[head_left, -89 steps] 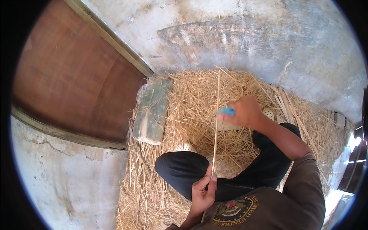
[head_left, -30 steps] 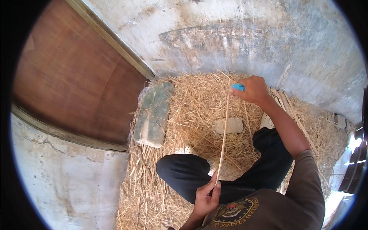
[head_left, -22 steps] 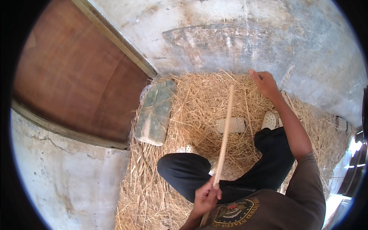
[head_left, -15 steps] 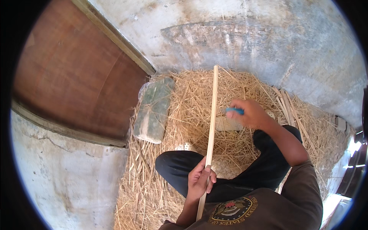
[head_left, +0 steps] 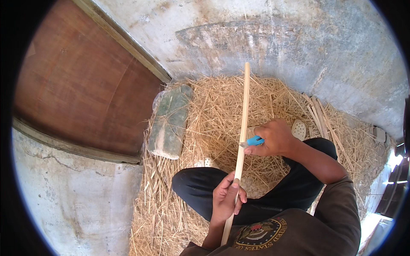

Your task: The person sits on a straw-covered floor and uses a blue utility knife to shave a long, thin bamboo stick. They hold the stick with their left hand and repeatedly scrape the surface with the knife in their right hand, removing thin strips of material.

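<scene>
A long pale wooden strip (head_left: pixel 244 106) stands out from my lap toward the wall, its far end slightly bent. My left hand (head_left: pixel 227 197) is closed round its lower part, thumb lying on top. In my right hand (head_left: pixel 273 138) is a blue-handled utility knife (head_left: pixel 255 141), gripped in a fist. Its short blade rests against the strip's right edge, about midway along. Part of the knife's handle is hidden by my fingers.
Straw-like shavings (head_left: pixel 213 106) cover the floor around my crossed legs. A greenish stone slab (head_left: pixel 171 121) lies at left by a brown door panel (head_left: pixel 85 85). Several loose strips (head_left: pixel 318 115) lie at right near a perforated cream shoe (head_left: pixel 299 129). A stained wall (head_left: pixel 273 47) rises behind.
My right hand has come down and left, bringing the knife from beside the strip onto it. The strip's far end has shifted slightly up and to the right.
</scene>
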Demonstrator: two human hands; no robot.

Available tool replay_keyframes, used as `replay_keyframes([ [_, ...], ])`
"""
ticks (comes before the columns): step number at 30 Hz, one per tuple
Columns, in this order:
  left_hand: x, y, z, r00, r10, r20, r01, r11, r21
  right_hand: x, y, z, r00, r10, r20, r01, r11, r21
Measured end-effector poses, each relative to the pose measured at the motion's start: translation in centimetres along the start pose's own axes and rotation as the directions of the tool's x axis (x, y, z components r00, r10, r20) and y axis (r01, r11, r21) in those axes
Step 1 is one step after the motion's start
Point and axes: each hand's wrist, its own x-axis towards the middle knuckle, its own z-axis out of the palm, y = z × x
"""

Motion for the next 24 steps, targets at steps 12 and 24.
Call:
replay_keyframes([
  [12,-1.7,-0.2,-0.1,0.995,-0.013,0.100,0.015,1.000,-0.024,2.6,4.8,-0.7,0.965,0.179,-0.193,-0.201,0.975,-0.097],
  [24,-0.8,-0.2,-0.7,0.997,0.044,0.064,-0.041,0.998,-0.049,0.9,1.0,1.1,0.983,-0.099,-0.152,0.087,0.993,-0.080],
])
